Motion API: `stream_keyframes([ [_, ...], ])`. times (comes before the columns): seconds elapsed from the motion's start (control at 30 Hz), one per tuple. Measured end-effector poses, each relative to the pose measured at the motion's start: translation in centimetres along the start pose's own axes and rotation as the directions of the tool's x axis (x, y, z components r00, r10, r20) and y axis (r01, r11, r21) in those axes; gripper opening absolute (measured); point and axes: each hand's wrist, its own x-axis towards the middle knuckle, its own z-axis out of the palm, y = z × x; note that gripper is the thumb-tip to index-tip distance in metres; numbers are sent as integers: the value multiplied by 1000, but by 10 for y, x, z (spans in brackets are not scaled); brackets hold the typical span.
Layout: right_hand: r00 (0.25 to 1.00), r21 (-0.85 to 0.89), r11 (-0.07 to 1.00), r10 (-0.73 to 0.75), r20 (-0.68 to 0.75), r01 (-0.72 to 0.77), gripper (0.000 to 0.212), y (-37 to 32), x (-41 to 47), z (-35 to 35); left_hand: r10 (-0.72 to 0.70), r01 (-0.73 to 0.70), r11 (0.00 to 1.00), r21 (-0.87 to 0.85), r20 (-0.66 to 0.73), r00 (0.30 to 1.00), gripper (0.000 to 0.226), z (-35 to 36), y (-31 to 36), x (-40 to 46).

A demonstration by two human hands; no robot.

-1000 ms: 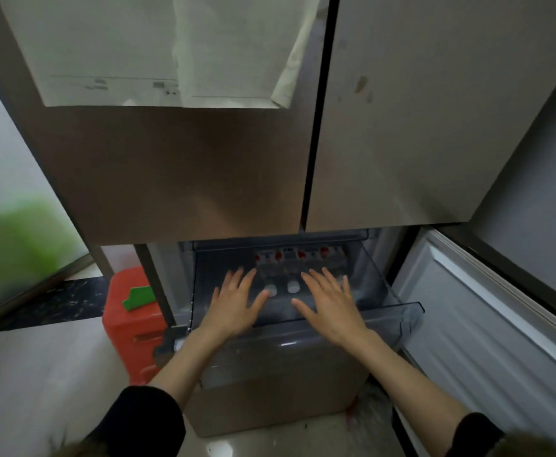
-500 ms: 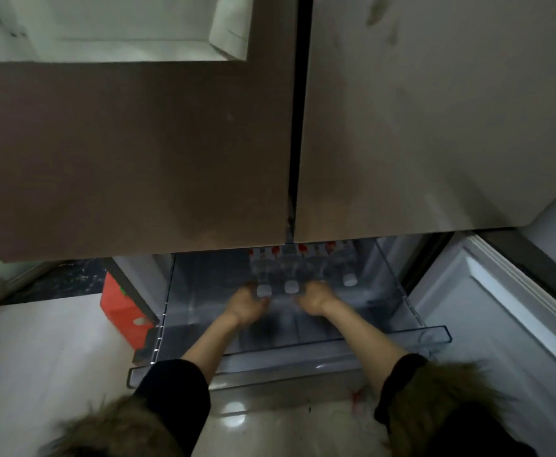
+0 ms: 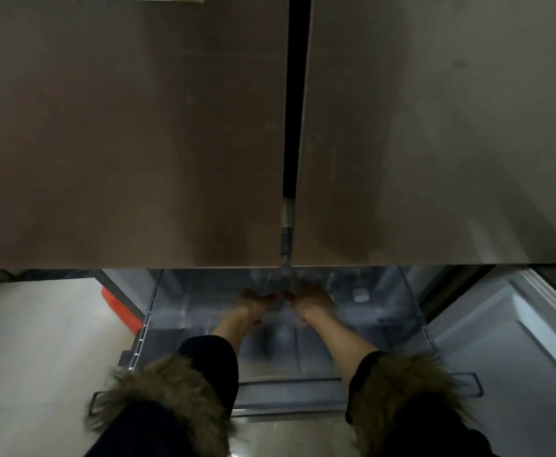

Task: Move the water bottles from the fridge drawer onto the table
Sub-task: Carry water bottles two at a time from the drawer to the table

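Note:
The clear fridge drawer (image 3: pixel 415 328) is pulled out below the two closed brown doors. Both my hands reach to its back, side by side. My left hand (image 3: pixel 253 301) and my right hand (image 3: pixel 312 300) have their fingers curled around clear water bottles (image 3: pixel 278 282), which are blurred and mostly hidden under the door edge. Another water bottle's white cap (image 3: pixel 360 295) shows to the right of my right hand, apart from it. The table is out of view.
The closed upper fridge doors (image 3: pixel 131 133) overhang the drawer's back. An open lower door panel (image 3: pixel 517 344) stands at the right. A red container (image 3: pixel 118 308) sits on the pale floor left of the drawer. My fur-trimmed sleeves (image 3: pixel 164 390) fill the bottom.
My head has dropped closer to the fridge. Both hands went from flat and spread over the drawer to curled deep at its back. The red-labelled bottle row is now hidden by the doors.

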Motion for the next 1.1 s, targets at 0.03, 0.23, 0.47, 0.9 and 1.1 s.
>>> stream_keyframes([
  [0.03,1000,-10,1000,3,3,-3,58,2,2,0,-11,11,999,-35,-2,1000,17,1,0,0],
  [0.23,979,65,997,35,200,-49,32,0,-31,-25,-96,102,988,-112,53,994,23,-2,-8,-7],
  [0.47,977,233,970,17,212,-68,26,3,-78,-48,-17,23,991,-131,45,999,13,-22,-3,-36],
  [0.9,945,-97,990,-123,-305,98,30,5,-166,-88,522,-359,800,480,-261,812,43,-71,6,-112],
  [1.1,843,-111,953,-302,-445,283,38,-6,-195,-87,667,-543,730,416,-258,699,32,-68,11,-135],
])
